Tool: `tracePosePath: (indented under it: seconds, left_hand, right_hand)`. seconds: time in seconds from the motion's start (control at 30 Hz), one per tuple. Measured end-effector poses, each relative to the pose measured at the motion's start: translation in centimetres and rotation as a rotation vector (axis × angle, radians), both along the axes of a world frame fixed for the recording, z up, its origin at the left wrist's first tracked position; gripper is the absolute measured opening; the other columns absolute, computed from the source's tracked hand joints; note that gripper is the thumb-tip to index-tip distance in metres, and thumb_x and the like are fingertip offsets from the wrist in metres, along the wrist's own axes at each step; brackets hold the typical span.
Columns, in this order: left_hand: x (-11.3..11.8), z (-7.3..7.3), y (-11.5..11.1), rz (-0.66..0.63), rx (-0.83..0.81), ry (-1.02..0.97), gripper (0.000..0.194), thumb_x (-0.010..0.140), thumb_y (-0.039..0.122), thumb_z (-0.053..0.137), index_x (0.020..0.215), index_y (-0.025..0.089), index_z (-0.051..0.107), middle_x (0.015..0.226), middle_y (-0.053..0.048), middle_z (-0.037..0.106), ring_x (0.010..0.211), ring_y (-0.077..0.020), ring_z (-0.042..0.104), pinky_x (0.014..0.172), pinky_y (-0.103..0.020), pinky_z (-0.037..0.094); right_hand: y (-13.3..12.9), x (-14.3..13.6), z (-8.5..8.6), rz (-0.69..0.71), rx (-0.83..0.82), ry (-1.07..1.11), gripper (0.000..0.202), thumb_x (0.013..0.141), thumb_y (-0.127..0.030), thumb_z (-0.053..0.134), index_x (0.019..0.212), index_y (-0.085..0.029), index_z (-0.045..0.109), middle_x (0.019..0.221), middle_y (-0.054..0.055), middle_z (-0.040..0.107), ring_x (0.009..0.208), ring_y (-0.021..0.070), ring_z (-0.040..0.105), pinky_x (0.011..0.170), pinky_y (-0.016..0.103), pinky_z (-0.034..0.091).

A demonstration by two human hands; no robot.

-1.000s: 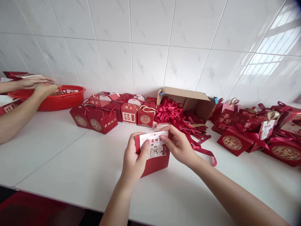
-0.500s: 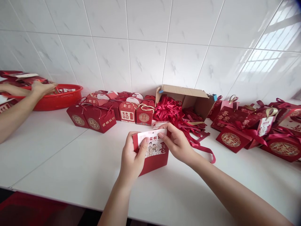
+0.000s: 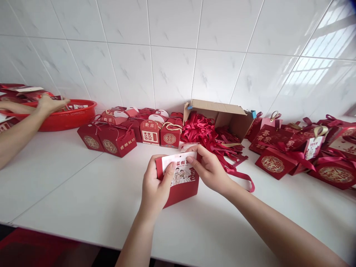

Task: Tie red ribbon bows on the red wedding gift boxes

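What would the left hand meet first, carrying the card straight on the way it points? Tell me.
Probably the red box with the gold cord, beyond the left hand and white card; depth is unclear, so the neighbouring box might come first.

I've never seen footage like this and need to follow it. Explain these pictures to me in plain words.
There is no machine here: the grip is simply a person's two bare hands. One camera, worn on that person's head, looks forward and down at them. The left hand and right hand together hold a white printed card against a red paper piece. On the white table, red boxes sit beyond and to the left. Further back, red ribbons spill from an open cardboard box. Ribbon-trimmed boxes crowd the right. At far left, another person's hand is over a red basket.
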State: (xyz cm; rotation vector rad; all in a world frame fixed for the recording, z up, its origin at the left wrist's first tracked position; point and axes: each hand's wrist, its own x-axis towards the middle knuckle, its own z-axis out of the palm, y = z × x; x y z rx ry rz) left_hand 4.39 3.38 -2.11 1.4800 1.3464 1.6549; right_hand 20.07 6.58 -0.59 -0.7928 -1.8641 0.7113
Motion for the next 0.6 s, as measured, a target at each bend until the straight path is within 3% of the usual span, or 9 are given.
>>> tracePosePath:
  seconds: [0.47, 0.6]
  left_hand:
    - [-0.32, -0.04, 0.05, -0.029, -0.006, -0.015, 0.026, 0.08, 0.045, 0.062, 0.084, 0.021, 0.052, 0.072, 0.001, 0.062, 0.066, -0.0163, 0.061, 0.06, -0.025, 0.049]
    - [0.0, 0.19, -0.07, -0.015, -0.018, -0.142, 0.039, 0.074, 0.047, 0.068, 0.101, 0.022, 0.056, 0.079, -0.002, 0.066, 0.069, -0.0184, 0.064, 0.061, -0.028, 0.052]
  right_hand:
    - [-0.11, -0.21, 0.16, -0.056, 0.053, 0.007, 0.005, 0.09, -0.027, 0.05, 0.09, -0.022, 0.052, 0.083, 0.003, 0.059, 0.072, 0.0156, 0.053, 0.062, 0.027, 0.045]
    - [-0.18, -0.44, 0.25, -0.084, 0.086, 0.019, 0.005, 0.089, -0.026, 0.05, 0.088, -0.022, 0.053, 0.08, 0.003, 0.06, 0.071, 0.016, 0.055, 0.061, 0.027, 0.045]
